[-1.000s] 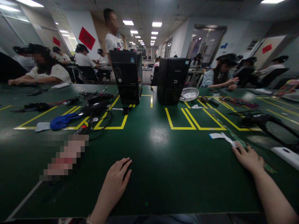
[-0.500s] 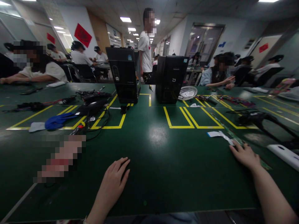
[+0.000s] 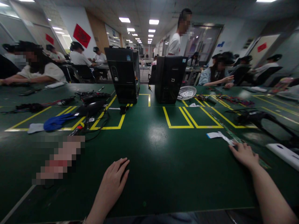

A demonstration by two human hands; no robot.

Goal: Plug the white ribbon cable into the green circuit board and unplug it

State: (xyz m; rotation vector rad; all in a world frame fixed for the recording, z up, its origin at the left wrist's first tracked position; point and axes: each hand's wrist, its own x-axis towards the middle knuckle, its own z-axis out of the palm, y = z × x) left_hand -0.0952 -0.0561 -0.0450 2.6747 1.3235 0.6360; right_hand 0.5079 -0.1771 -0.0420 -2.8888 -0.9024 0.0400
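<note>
My left hand (image 3: 115, 177) lies flat on the green table (image 3: 163, 174), fingers stretched out, holding nothing. On the right, my right hand (image 3: 245, 155) rests with its fingers spread on a long, narrow green circuit board (image 3: 227, 129). Its fingertips are at the end of a white ribbon cable (image 3: 219, 135) with a blue tip; whether they press on the cable I cannot tell. The palm covers part of the board. Just right of that hand is a white plastic casing (image 3: 283, 155).
Two black computer towers (image 3: 122, 76) stand upright at the back. A white round basket (image 3: 187, 92) sits beside the right one. Blue glove (image 3: 57, 122) and black cables (image 3: 95, 107) lie left; a black curved frame (image 3: 268, 119) lies right. Yellow tape (image 3: 179, 127) marks the table. Co-workers sit behind.
The standing person behind the towers has walked to the right and is now behind the right tower. Both my hands stay in place; the view has shifted very slightly.
</note>
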